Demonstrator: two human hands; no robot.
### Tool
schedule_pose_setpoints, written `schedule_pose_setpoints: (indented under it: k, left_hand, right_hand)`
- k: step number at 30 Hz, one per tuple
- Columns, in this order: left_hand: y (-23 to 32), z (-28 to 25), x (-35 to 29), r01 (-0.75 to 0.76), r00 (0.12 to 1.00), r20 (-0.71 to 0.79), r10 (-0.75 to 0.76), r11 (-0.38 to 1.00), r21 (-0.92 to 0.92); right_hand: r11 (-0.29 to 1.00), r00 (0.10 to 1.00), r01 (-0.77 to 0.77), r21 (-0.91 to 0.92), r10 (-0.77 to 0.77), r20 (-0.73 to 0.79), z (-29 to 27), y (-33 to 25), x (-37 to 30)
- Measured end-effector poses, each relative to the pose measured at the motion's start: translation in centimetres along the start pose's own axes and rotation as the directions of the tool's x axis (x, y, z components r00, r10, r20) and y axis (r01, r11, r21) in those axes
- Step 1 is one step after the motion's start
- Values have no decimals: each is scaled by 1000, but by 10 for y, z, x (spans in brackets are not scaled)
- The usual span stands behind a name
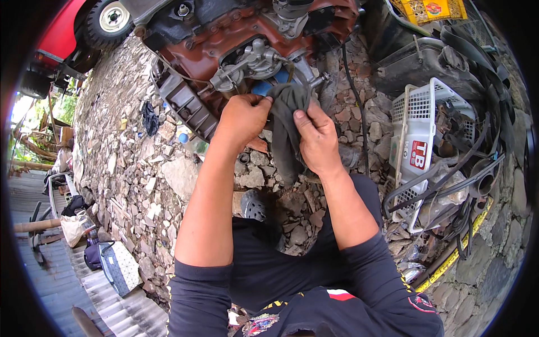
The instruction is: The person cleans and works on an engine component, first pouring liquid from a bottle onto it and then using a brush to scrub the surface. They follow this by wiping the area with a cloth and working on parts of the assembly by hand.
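Observation:
A dark grey cloth [287,132] hangs bunched between my two hands, in front of an engine [193,50] with a red-brown block. My right hand [319,139] is closed on the cloth's right side, thumb on top. My left hand [242,119] is closed in a pinch at the cloth's upper left edge; its fingertips are partly hidden. Just beyond the hands is a grey metal pump-like part [259,60] mounted on the block. Below that part, a blue surface [261,88] shows behind the cloth. A ribbed metal pan [182,104] juts out at the engine's left.
Loose stones [132,168] cover the ground. At right stand a white plastic basket [418,135] with metal parts, black hoses [494,84] and a yellow bar [457,253]. A black cable [355,92] runs beside the engine. Corrugated sheets [120,306] and a box-shaped bag [120,268] lie at left.

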State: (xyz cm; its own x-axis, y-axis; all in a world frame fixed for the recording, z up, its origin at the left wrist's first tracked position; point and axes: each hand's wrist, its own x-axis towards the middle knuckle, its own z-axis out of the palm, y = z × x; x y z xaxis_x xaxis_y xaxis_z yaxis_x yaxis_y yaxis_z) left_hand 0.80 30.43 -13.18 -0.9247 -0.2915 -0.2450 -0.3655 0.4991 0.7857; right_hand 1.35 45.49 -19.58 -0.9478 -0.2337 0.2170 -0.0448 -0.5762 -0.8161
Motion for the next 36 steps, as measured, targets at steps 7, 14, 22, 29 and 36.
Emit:
schedule_pose_setpoints:
  k: [7, 14, 22, 29, 36]
  left_hand:
    - [27, -27, -20, -205, 926, -303, 223, 975, 90]
    - [17, -30, -4, -595, 735, -218, 643, 764, 250]
    - [16, -9, -5, -540, 820, -7, 572, 780, 317]
    - [24, -3, -6, -475, 804, -197, 562, 805, 356]
    - [28, -1, 3, -477, 721, -275, 636, 743, 469]
  right_hand:
    - [986, 919, -89, 143, 137, -369, 10, 31, 38]
    - [800, 852, -193, 568, 424, -306, 19, 19, 30]
    - [849, 936, -204, 488, 315, -157, 9, 21, 17]
    - [876, 978, -97, -472, 173, 120, -7, -2, 4]
    - [996, 981, -87, 11, 87, -175, 15, 9, 17]
